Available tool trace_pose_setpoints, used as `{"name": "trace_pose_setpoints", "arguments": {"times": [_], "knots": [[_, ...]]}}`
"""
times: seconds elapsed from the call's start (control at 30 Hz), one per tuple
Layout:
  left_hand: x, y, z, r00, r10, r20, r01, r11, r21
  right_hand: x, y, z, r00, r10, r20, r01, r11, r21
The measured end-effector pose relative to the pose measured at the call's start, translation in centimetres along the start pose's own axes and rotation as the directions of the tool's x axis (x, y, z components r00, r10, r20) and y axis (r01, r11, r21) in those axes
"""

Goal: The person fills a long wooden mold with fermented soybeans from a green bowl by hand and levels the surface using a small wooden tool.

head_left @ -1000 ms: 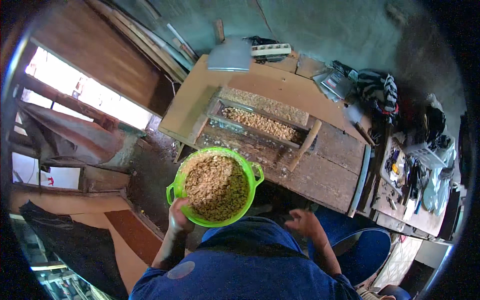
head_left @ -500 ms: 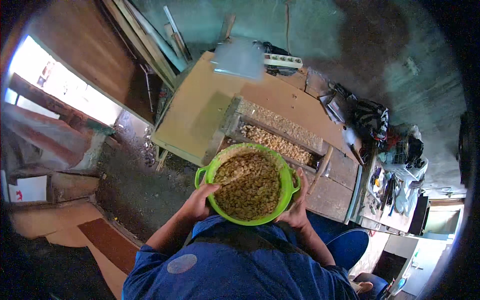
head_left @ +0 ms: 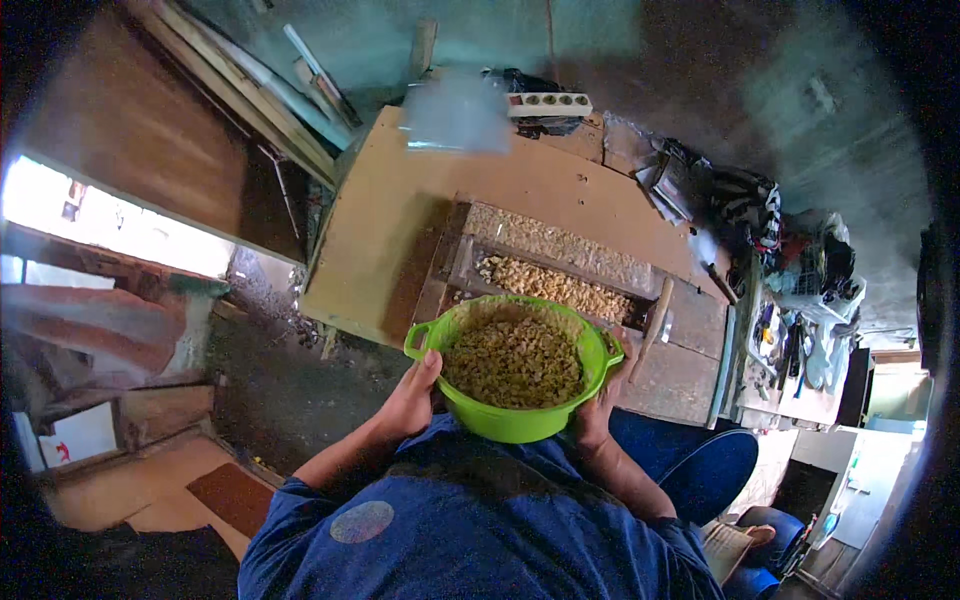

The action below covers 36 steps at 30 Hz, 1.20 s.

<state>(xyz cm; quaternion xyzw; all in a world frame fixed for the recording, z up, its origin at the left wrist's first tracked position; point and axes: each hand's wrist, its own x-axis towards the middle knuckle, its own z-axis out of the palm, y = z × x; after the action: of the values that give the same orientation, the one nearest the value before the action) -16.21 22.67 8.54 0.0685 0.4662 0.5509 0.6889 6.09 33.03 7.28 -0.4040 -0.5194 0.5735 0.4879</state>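
Observation:
A bright green plastic basin (head_left: pixel 510 425) with two loop handles is held close against my body. Loose, crumbly brown-green pieces (head_left: pixel 515 362) fill much of it. My left hand (head_left: pixel 412 398) grips its left side, thumb up near the rim below the left handle. On the right, my right hand (head_left: pixel 600 405) holds the basin beside the other handle; its fingers are partly hidden. Just beyond the basin, a long wooden trough (head_left: pixel 460 262) holds pale, chunky pieces (head_left: pixel 560 287). A wooden stick (head_left: pixel 652 330) lies across the trough's right end.
The trough rests on a brown tabletop (head_left: pixel 375 260). At the back are a clear plastic bag (head_left: pixel 458 112) and a white power strip (head_left: pixel 550 104). To the right, a side table carries tools and a wire basket (head_left: pixel 815 295). Boards (head_left: pixel 270 110) lean at the far left.
The basin has tilted, so more of its near outer wall shows. Its contents look more evenly spread, without the pale streak seen before. Both hands still hold it.

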Motion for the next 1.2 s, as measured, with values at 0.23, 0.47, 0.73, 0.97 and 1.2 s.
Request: {"name": "trace_pose_setpoints", "arguments": {"times": [0.23,0.47,0.73,0.97,1.2], "knots": [[1.0,0.9,-0.6,0.999,0.03,0.011,-0.031,0.998,0.058,0.8,1.3,0.3,0.996,-0.072,0.044,0.067,0.993,0.094],[2.3,2.1,-0.3,1.0,-0.024,0.006,0.024,0.996,-0.085,1.3,1.5,1.2,0.996,0.079,0.043,-0.086,0.978,0.191],[5.5,2.0,-0.3,0.989,0.078,0.124,-0.082,0.996,0.028,1.4,2.8,1.4,0.998,0.044,-0.051,-0.04,0.996,0.078],[5.8,1.9,-1.6,0.997,0.005,0.079,-0.007,1.0,0.024,0.8,2.4,0.3,0.999,0.028,-0.029,-0.03,0.997,-0.072],[5.3,2.4,0.3,0.989,0.022,0.144,-0.02,1.0,-0.013,0.3,0.6,1.2,0.99,-0.042,-0.135,0.05,0.997,0.06]]}}
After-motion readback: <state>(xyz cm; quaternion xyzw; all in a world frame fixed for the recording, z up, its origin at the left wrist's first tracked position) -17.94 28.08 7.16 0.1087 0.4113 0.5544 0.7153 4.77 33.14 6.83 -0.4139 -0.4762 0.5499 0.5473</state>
